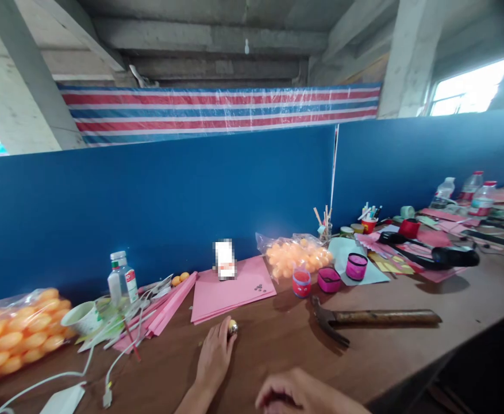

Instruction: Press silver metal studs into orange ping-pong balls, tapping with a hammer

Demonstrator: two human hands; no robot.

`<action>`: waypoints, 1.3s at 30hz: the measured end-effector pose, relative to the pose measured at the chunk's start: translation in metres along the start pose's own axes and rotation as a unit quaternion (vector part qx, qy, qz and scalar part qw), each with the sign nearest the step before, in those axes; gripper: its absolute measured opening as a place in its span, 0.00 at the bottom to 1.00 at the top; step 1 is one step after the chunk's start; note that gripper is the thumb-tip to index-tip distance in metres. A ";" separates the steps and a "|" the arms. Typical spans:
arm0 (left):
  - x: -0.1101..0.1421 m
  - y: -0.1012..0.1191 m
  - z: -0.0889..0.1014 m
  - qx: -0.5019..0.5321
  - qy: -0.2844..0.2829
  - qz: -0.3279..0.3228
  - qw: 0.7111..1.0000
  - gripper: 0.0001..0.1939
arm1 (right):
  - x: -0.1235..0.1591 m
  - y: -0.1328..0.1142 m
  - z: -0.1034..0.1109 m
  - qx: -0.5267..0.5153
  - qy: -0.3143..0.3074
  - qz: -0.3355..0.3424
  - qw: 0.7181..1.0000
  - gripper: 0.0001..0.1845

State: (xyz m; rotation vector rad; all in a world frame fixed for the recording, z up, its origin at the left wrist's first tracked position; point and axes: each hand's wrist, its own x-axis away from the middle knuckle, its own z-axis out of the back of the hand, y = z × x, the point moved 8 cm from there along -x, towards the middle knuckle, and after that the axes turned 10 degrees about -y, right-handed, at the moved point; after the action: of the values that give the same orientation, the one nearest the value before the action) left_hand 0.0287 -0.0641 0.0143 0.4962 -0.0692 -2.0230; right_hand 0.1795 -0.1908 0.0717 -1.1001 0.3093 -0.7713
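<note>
On the brown desk (273, 339), work seems unfinished: the left hand (215, 352) grips a shiny object (233, 327), the right hand (298, 391) curls, any hold unclear, the claw hammer (376, 318) unheld.

A striped tarpaulin (217, 106) shows above the blue partition (157, 195), and a light bulb (246, 47) hangs overhead. At right, red-capped plastic bottles (483, 201) stand beyond black headphones (454, 257).

A blue partition (169, 195) backs the brown table (269, 339); beyond are a striped sheet (226, 109), concrete pillars (411, 57) and beams (208, 37), a bright window (469, 89).
</note>
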 end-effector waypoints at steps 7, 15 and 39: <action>-0.002 -0.007 -0.002 0.054 -0.025 0.026 0.998 0.19 | -0.070 0.048 0.138 0.191 0.371 -0.099 0.903 0.09; -0.029 -0.018 0.000 0.201 0.030 0.057 0.977 0.21 | -0.108 0.109 0.153 0.253 0.386 -0.178 0.869 0.10; -0.043 -0.019 -0.015 0.324 0.083 0.059 0.941 0.20 | -0.112 0.116 0.143 0.319 0.375 -0.137 0.859 0.07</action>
State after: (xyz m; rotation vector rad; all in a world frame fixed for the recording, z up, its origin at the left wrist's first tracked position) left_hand 0.0357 -0.0153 0.0089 1.0450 -0.6616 -1.8016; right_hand 0.2305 0.0115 0.0166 -0.1673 0.5061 -1.4298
